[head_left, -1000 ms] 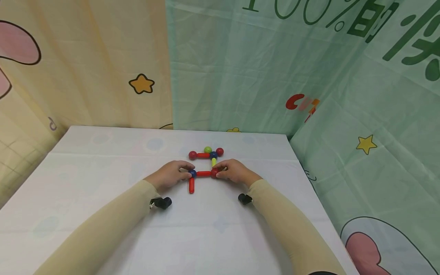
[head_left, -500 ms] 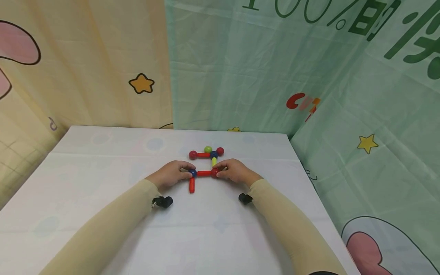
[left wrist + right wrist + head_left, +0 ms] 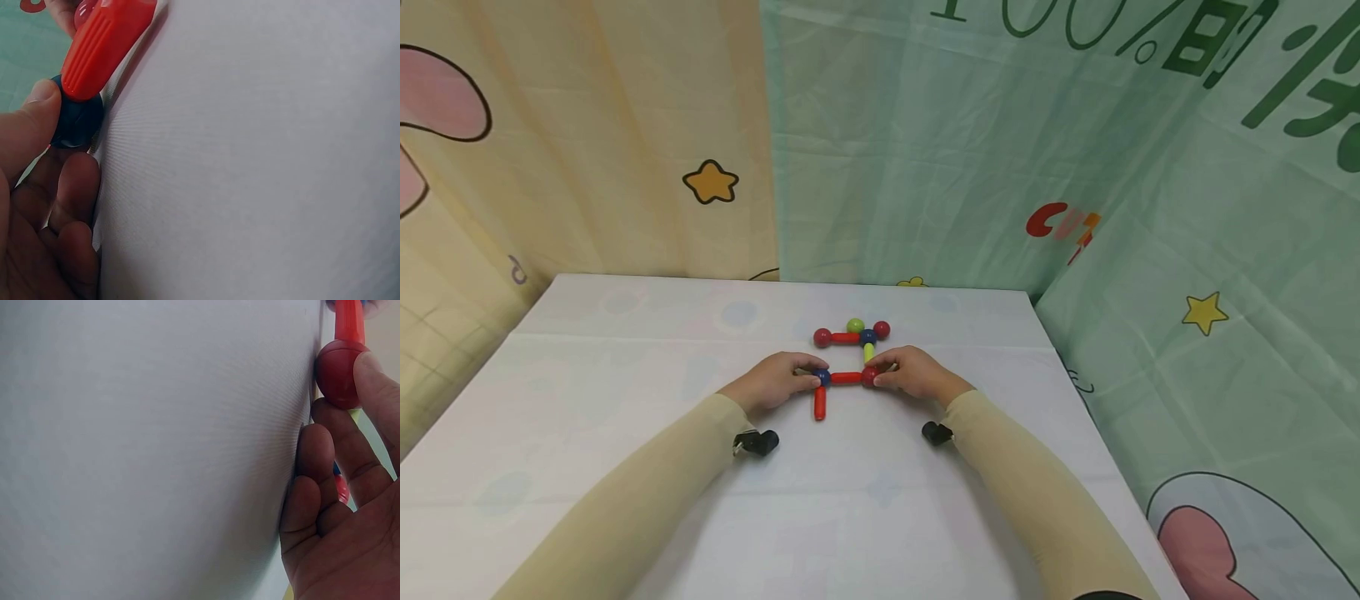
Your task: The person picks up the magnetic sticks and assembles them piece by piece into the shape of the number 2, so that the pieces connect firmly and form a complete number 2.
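Note:
A figure of plastic rods and balls lies flat on the table. My left hand pinches its blue ball between thumb and fingers; the left wrist view shows this ball with a red rod fixed to it. My right hand pinches a dark red ball, seen closely as a red ball in the right wrist view. A red rod joins the two balls. Another red rod points from the blue ball towards me, its near end bare.
From the held red ball a yellow-green rod runs back to a second blue ball. A red rod links that to another red ball. A green ball and a red ball sit close by. White cloth covers the table.

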Motion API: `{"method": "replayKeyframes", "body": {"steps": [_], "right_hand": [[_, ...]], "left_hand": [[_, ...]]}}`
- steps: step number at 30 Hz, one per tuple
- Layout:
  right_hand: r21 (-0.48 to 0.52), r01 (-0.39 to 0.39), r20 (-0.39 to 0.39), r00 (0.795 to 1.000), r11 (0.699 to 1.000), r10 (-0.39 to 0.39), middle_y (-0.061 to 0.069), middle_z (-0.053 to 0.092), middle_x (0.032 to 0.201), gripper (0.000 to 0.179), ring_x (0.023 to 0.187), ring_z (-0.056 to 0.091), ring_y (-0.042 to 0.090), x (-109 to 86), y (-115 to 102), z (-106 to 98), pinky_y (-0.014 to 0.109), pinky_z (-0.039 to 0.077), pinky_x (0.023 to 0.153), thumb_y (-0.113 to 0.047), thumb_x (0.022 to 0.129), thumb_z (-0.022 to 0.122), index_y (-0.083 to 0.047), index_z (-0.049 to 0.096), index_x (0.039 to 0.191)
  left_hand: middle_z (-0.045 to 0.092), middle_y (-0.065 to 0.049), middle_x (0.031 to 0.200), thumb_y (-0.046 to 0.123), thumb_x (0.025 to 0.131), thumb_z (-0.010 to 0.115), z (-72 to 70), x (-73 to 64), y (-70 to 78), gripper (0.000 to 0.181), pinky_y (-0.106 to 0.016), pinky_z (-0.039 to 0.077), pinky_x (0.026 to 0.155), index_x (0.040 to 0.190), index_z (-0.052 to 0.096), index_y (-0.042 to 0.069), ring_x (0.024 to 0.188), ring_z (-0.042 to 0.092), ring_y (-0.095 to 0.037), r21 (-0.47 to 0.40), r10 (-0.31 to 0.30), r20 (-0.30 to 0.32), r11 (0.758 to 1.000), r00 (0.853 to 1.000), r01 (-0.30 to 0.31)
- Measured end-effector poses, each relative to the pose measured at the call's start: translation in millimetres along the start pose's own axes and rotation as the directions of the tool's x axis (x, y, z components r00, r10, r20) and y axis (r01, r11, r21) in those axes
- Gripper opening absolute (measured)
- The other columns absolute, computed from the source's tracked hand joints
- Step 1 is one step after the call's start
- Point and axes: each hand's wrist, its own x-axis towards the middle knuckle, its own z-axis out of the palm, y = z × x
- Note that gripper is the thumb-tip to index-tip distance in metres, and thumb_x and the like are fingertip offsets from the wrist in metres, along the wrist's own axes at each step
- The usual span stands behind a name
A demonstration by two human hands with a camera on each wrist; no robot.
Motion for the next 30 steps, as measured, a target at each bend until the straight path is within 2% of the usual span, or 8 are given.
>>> {"method": "replayKeyframes", "body": {"steps": [7,14,18,21,23,26,30], "right_hand": [[-0.017,0.002,-0.004,1.0,1.0,-0.002,0.0,0.072,0.12,0.034,0.103,0.059,0.021,1.3,-1.2,0.4,0.028,0.054,0.082,-0.022,0.098,0.077,-0.023,0.076,0.131],[-0.052,-0.004,0.013,1.0,0.999,0.005,-0.002,0.072,0.122,0.034,0.107,0.06,0.02,4.4,-2.1,-7.4,0.031,0.055,0.088,-0.026,0.098,0.076,-0.026,0.075,0.132],[-0.046,-0.043,-0.08,0.996,0.998,0.039,-0.001,0.071,0.122,0.032,0.108,0.062,0.023,13.7,-2.3,-17.9,0.034,0.057,0.089,-0.029,0.1,0.074,-0.026,0.074,0.132],[-0.048,-0.086,-0.186,0.98,0.995,0.075,0.002,0.069,0.126,0.036,0.115,0.061,0.026,24.2,-1.6,-25.2,0.04,0.056,0.096,-0.031,0.101,0.072,-0.026,0.071,0.136],[-0.05,-0.108,-0.229,0.969,0.993,0.094,0.005,0.066,0.132,0.041,0.121,0.059,0.028,31.7,-0.8,-28.9,0.043,0.055,0.102,-0.029,0.101,0.072,-0.025,0.067,0.142],[-0.052,-0.127,-0.248,0.963,0.99,0.111,0.008,0.062,0.14,0.05,0.131,0.056,0.03,41.5,0.3,-32.3,0.047,0.052,0.111,-0.026,0.102,0.071,-0.025,0.059,0.15],[-0.071,-0.125,-0.226,0.968,0.99,0.106,0.01,0.059,0.145,0.056,0.136,0.053,0.032,50.9,0.4,-33.2,0.05,0.047,0.117,-0.022,0.101,0.072,-0.025,0.055,0.154]], "left_hand": [[0.065,-0.009,0.143,0.032,0.104,0.067,-0.4,-2.0,0.7,0.038,-0.06,0.035,0.122,0.141,0.068,0.023,0.135,0.053,-0.033,0.001,0.0,-0.006,1.0,1.0,0.0],[0.065,-0.009,0.144,0.032,0.105,0.067,0.2,-4.3,2.1,0.038,-0.059,0.035,0.123,0.142,0.067,0.024,0.136,0.053,-0.033,-0.008,-0.004,-0.008,1.0,1.0,0.004],[0.065,-0.01,0.144,0.031,0.105,0.066,-0.3,-5.8,2.5,0.039,-0.059,0.035,0.122,0.143,0.067,0.023,0.136,0.053,-0.033,-0.003,-0.002,-0.012,1.0,1.0,0.002],[0.065,-0.01,0.144,0.031,0.105,0.066,-0.7,-6.6,2.5,0.038,-0.059,0.035,0.122,0.142,0.067,0.024,0.135,0.053,-0.033,0.003,-0.006,-0.016,1.0,1.0,0.006],[0.064,-0.01,0.145,0.031,0.105,0.066,-1.0,-7.3,3.3,0.038,-0.06,0.035,0.122,0.142,0.067,0.024,0.136,0.052,-0.033,-0.002,-0.01,-0.017,1.0,1.0,0.01],[0.063,-0.01,0.146,0.031,0.105,0.066,-0.8,-7.6,4.7,0.038,-0.06,0.034,0.123,0.143,0.067,0.024,0.138,0.051,-0.034,-0.01,-0.01,-0.014,1.0,1.0,0.01],[0.063,-0.01,0.147,0.031,0.105,0.065,0.8,-5.9,4.1,0.038,-0.06,0.035,0.123,0.142,0.067,0.024,0.138,0.052,-0.033,-0.007,-0.012,-0.012,1.0,1.0,0.011]]}}
